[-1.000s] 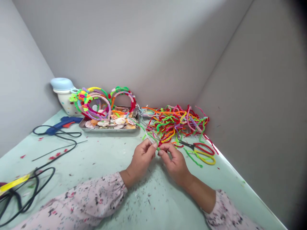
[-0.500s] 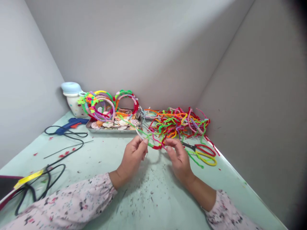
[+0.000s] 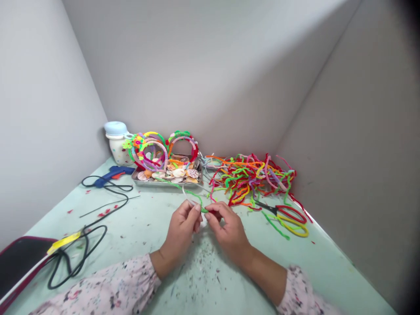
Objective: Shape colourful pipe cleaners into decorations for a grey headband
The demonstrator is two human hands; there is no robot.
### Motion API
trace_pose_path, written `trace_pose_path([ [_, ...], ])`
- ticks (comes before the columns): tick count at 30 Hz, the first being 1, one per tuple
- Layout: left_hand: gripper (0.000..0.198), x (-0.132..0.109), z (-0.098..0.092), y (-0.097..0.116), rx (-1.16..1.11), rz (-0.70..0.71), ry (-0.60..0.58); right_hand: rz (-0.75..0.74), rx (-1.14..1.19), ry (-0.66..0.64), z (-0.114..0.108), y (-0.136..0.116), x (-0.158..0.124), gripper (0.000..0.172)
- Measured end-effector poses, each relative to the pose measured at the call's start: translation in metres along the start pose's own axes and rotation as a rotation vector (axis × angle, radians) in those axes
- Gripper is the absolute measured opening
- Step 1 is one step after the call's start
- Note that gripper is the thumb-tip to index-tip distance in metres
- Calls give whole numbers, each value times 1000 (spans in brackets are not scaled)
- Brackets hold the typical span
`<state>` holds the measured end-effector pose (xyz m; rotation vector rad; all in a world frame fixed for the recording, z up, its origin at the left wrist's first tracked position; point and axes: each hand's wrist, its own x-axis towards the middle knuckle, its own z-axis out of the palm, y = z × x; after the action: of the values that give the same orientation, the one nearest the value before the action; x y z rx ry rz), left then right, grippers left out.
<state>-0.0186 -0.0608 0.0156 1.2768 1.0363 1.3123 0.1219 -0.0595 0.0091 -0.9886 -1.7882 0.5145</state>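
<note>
The left hand [image 3: 180, 229] is held curled and raised, its fingertips [image 3: 196, 208] drawn together; the right hand [image 3: 228, 229] is turned inward towards it, its thumb [image 3: 208, 216] pressed against the forefinger; the hands are kept just apart; both forearms [image 3: 265, 280] are angled inward, with the wrists bent and patterned sleeves [image 3: 131, 280] worn.

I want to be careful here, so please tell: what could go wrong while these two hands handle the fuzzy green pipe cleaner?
The fuzzy green pipe cleaner, held by the left hand and right hand, stretches toward the rectangular metal tray; it might snag the colourful pipe-cleaner headbands there.
</note>
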Motion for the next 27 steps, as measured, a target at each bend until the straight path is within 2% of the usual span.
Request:
trace_pose_path([
  [7,19,6,0,-4,-73,-75,-56,-14,-22,19,-8,11,1,11],
  [18,12,10,-5,-8,-63,-51,49,14,55,5,11,2,11,13],
  [27,18,9,-3,-6,-50,-108,20,24,23,6,3,9,7,9],
])
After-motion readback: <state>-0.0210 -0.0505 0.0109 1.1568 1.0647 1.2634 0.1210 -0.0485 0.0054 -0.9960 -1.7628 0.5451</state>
